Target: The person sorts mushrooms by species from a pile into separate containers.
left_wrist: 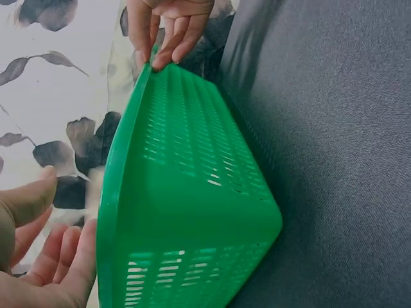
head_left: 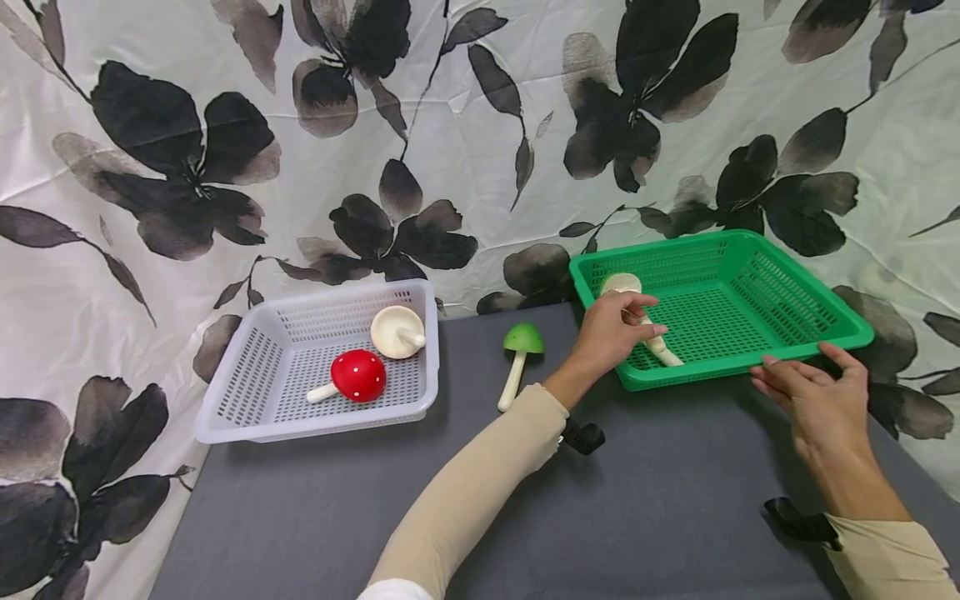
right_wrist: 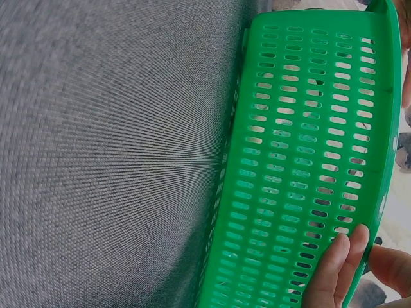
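Note:
Inside the green basket [head_left: 750, 358] lies a toy mushroom with a pale cap [head_left: 622, 283], its white stem slanting toward the near wall. My left hand [head_left: 611, 329] hovers over this mushroom and covers part of it. In the left wrist view, thumb and fingers of the left hand [left_wrist: 54, 256] are spread apart beside the basket rim. With my right hand [head_left: 825, 408] I pinch the near rim toward the right corner; in the right wrist view its fingers [right_wrist: 337, 263] lie against the perforated outer wall.
A white basket [head_left: 315, 429] at left holds a red white-dotted mushroom [head_left: 360, 375] and a cream one [head_left: 396, 331]. Between the baskets, a green-capped mushroom [head_left: 522, 339] lies on the grey table [head_left: 337, 508]. Behind hangs a floral cloth [head_left: 510, 192].

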{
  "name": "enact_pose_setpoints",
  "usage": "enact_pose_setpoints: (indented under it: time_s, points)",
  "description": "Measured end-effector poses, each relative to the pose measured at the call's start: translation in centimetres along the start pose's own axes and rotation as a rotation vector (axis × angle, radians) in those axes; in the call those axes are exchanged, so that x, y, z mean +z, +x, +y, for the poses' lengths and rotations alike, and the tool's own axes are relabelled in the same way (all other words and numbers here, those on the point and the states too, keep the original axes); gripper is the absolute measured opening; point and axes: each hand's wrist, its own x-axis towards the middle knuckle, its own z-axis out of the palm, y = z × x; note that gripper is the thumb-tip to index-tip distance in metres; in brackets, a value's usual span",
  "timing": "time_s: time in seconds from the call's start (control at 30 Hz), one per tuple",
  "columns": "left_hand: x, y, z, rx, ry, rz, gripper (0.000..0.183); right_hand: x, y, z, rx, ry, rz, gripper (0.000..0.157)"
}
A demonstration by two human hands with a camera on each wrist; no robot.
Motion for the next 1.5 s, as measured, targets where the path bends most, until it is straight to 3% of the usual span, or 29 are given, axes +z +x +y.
enact_pose_setpoints:
  time_s: [0.17, 0.37, 0.7, 1.03, 1.5]
  points:
    - [-1.8, -1.4, -1.0, -0.006, -0.161, -0.021, 0.029, 0.2, 0.1, 0.3, 0.010, -0.003, 0.011, 0.089]
    - [-5.2, -3.3, -2.9, -0.016, -0.366, 0.061, 0.025, 0.1, 0.3, 0.4, 0.014, 0.000, 0.023, 0.087]
    - [-9.5, -5.8, -6.8, -0.110, -0.462, 0.145, 0.039, -0.3, 0.3, 0.1, 0.041, -0.008, 0.015, 0.091]
    - [-10.4, -7.5, -10.3, -0.217, -0.440, 0.228, 0.040, 0.0, 0.3, 0.0, 0.032, -0.006, 0.002, 0.091]
    - [-10.5, -8.8, -13.4, -0.300, -0.422, 0.245, 0.049, 0.0, 0.3, 0.1, 0.025, 0.014, -0.002, 0.089]
